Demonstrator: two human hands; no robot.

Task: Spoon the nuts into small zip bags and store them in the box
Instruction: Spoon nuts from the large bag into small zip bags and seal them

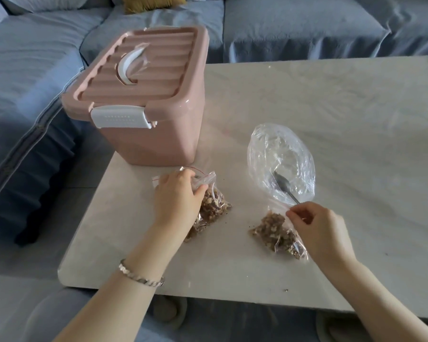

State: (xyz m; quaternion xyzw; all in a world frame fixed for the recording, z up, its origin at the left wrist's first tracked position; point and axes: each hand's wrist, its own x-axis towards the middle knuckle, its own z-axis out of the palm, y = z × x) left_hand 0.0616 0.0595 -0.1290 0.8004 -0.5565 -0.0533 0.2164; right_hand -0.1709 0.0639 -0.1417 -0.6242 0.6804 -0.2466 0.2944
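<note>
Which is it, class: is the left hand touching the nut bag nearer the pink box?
Touching. The head view shows the left hand pinching the nut bag at its zip end.

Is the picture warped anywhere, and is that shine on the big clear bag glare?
Head view: the wide-angle lens stretches the edges, so the pink box leans left; light is soft, shadows on the table faint; the big clear bag carries whitish glare, yet the spoon shows through; nuts in the small zip bags look fairly sharp, the far sofa slightly softer.
</note>
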